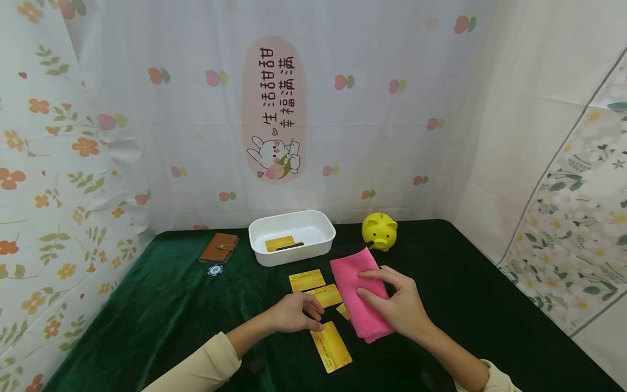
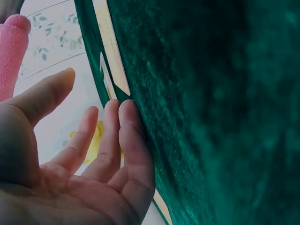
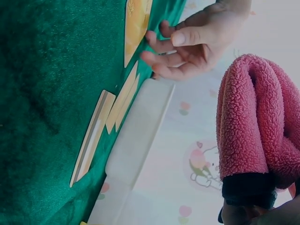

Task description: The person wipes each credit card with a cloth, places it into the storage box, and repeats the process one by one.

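In my right hand [image 1: 397, 302], thumb and fingers pinch a folded pink plush cloth [image 1: 360, 291], held above the table at the right-hand end of a scatter of gold cards. The cloth looks light, soft and limp, its fuzzy pile unlikely to slip; I judge it best gripped as here, through all its layers at the 3 o'clock side, since one layer alone could let the fold fall loose.

At the cloth's 7 o'clock lies the nearest gold card [image 1: 331, 348]; two more, the far gold card [image 1: 307, 280] and the middle gold card [image 1: 327, 295], sit toward 9 o'clock, with another partly hidden beneath my view of the cloth. They appear thin, stiff and slick, easiest taken by opposite edges.

My left hand [image 1: 296, 313], fingers loosely curved and holding nothing I can see, hovers by the nearest card's top edge; whether it touches, I cannot tell.

Beyond, a white tray [image 1: 294, 258] stands at 10 o'clock, a yellow piggy bank [image 1: 379, 231] near 12, and a brown wallet [image 1: 219, 248] farther off toward 10.
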{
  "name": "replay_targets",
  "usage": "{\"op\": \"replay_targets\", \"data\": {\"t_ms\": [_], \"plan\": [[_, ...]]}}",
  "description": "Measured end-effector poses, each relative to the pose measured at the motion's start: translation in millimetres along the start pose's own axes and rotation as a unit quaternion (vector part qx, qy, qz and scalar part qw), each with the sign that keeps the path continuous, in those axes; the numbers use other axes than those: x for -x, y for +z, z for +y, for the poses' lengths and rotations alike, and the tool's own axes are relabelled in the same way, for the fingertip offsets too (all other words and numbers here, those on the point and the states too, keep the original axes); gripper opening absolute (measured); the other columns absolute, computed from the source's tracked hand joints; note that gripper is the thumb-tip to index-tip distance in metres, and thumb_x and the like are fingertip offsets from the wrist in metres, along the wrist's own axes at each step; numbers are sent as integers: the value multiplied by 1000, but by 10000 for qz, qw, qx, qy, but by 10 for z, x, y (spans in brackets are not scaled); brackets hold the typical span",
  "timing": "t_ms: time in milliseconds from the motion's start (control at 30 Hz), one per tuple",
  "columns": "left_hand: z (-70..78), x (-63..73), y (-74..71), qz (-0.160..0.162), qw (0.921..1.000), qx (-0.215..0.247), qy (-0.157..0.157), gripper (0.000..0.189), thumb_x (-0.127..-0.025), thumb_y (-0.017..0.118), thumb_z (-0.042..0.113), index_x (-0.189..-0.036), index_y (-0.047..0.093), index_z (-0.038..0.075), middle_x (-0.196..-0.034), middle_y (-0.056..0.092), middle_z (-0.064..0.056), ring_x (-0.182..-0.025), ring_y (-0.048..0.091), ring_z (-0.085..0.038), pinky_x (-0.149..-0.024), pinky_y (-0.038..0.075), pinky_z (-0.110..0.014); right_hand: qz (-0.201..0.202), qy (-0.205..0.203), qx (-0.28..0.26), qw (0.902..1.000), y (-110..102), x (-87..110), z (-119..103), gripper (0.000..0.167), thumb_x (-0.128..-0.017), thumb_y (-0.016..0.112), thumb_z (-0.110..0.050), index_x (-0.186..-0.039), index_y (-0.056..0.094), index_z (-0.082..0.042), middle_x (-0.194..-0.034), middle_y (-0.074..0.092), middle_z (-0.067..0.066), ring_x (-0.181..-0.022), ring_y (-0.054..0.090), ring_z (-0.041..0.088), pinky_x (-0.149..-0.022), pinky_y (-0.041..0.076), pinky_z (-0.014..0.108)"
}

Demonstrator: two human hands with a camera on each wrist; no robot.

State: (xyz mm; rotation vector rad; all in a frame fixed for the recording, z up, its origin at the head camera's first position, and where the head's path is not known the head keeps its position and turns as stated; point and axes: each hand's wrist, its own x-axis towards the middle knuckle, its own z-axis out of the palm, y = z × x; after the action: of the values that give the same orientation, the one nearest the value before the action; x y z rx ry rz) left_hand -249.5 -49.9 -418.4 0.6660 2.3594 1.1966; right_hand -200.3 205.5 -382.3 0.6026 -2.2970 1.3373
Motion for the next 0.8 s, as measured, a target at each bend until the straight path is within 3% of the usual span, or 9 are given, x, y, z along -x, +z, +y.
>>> {"op": "replay_targets", "data": {"t_ms": [267,567,800], "plan": [[32,-14,55,-130,9991,-302,-250,23,-80,82,13,-98,68,12,-84,67,4,-80,60,-14,-73,50,-34,-7,38,-26,10000,-43,27,31,27,-85,79,-10,-111,73,-16,-108,66,2,-85,61,20,-63,57,31],[5,-29,65,-151,9976,-662,-157,25,-79,84,16,-98,69,12,-84,65,5,-80,57,-12,-78,49,-33,12,39,-5,10000,-62,37,50,28,-85,79,-11,-112,73,-17,-107,66,1,-83,61,19,-61,56,30],[24,-39,92,-176,9966,-795,-154,30,-76,87,17,-98,68,12,-84,63,5,-78,55,-12,-75,48,-31,11,110,-49,9999,-70,46,60,27,-86,78,-10,-112,72,-16,-105,66,1,-81,62,19,-61,56,31]]}}
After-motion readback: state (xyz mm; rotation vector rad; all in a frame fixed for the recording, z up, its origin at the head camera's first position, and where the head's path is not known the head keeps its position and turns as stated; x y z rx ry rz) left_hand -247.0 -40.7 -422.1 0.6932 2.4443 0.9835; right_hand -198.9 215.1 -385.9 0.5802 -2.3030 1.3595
